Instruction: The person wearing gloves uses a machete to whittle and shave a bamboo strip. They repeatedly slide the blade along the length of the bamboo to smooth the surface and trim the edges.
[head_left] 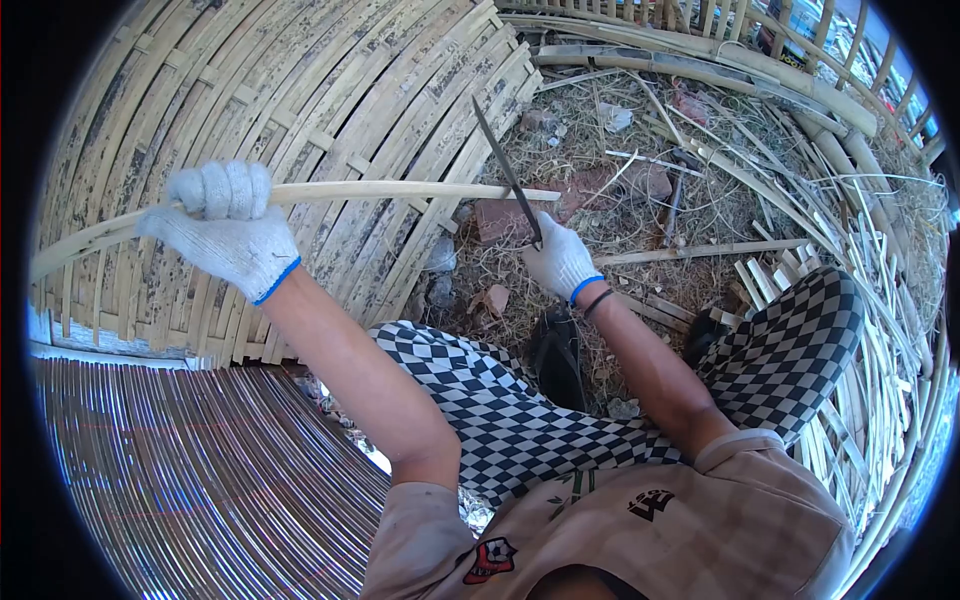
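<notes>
My left hand (pixel 225 215), in a white knitted glove with a blue cuff, is closed around a long pale bamboo strip (pixel 390 190). The strip runs from the left edge to its free end near the middle of the view. My right hand (pixel 557 258), gloved alike, is closed on the handle of a long dark blade (pixel 500 155). The blade points up and to the left and crosses the strip near its free end. The handle is mostly hidden by my right hand's fingers.
A woven bamboo panel (pixel 330 110) fills the upper left. Thin rods (pixel 200 470) lie at the lower left. Bricks (pixel 640 187), shavings and a stick (pixel 700 252) are on the ground. Split strips (pixel 880 370) pile up at the right, and bamboo poles (pixel 690 65) lie along the fence.
</notes>
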